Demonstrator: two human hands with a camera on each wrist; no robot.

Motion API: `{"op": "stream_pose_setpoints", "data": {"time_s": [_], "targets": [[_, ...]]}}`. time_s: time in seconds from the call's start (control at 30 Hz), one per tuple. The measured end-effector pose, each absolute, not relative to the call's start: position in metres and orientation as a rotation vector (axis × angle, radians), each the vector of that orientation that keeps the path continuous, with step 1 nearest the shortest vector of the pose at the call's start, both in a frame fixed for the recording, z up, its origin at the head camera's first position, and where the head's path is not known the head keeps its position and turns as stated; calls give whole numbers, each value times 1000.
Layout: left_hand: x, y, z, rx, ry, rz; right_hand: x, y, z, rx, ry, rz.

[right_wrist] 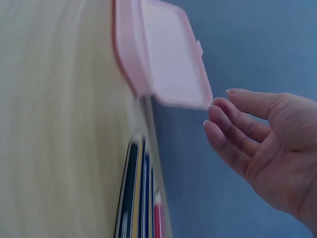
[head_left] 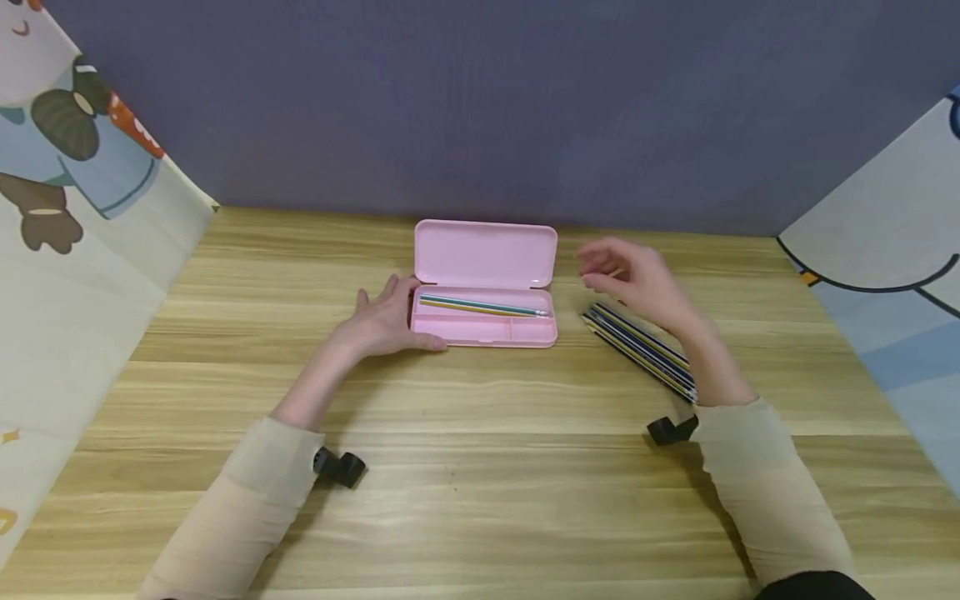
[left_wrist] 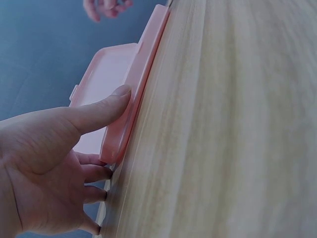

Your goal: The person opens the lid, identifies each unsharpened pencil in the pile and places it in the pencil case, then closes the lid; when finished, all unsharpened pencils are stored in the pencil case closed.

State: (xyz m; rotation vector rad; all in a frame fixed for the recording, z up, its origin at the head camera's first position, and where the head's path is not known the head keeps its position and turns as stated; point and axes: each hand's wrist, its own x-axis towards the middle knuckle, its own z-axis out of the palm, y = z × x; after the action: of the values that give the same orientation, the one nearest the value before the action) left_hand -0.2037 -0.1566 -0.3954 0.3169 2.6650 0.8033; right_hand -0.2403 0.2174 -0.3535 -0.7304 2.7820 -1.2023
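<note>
A pink pencil case (head_left: 483,332) lies on the table with its lid (head_left: 485,252) raised at the back. Inside its long rear compartment rest a few pencils (head_left: 483,306), teal and yellow ones among them. My left hand (head_left: 382,323) holds the case's left end, thumb along the front wall and fingers spread round the left side. To the right of the case, my right hand (head_left: 637,279) hovers in the air, its fingers loosely bent and nothing between them. Below it lies a bundle of striped pencils (head_left: 641,350), dark, blue and yellow, partly covered by the right forearm.
The wood-grain table (head_left: 480,483) meets a dark blue-grey wall (head_left: 480,108) behind the case. Printed cartoon panels stand at left and right. A pink-red pencil (right_wrist: 158,218) shows beside the bundle in the right wrist view.
</note>
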Motion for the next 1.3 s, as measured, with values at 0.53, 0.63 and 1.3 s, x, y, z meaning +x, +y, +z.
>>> {"op": "stream_pose_setpoints", "data": {"time_s": [0.53,0.63,1.3], "targets": [[-202,-158,-395,309,2659,798,-217,288,-368,-598,2722,-997],[-202,-158,-395,311,2659,799,-214,298,-372,-623,2695,-972],[-203,-156,-394,315,2664,793,-208,319,-385,-636,2630,-895]]}}
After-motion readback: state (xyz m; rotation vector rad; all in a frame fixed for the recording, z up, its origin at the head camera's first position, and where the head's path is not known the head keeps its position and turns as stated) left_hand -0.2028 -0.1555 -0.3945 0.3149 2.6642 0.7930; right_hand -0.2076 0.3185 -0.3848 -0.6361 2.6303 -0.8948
